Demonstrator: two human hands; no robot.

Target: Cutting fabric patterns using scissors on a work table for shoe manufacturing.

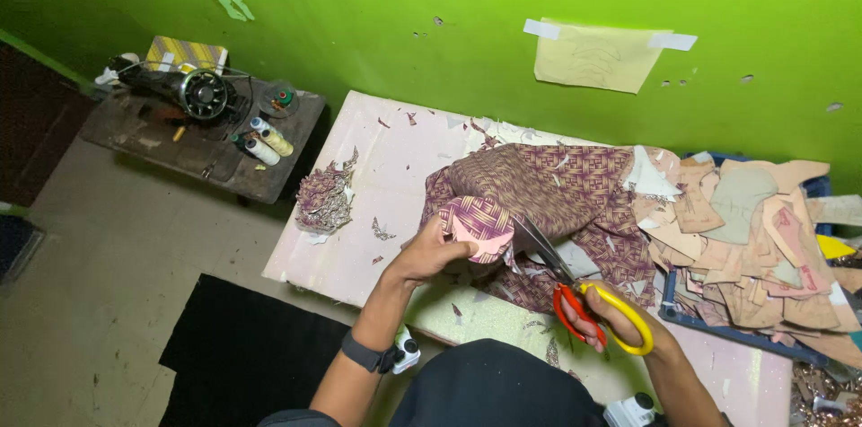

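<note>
- The left hand is pinching a pink template against the patterned fabric lying on the pale surface.
- The right hand is gripping red-and-yellow scissors, blades lying in the fabric.

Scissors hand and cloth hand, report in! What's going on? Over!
Right hand grips red-and-yellow-handled scissors, blades open at the cloth. Left hand pinches maroon woven-pattern fabric piece. Tan cardboard pattern pieces piled to the right, apart.
</note>
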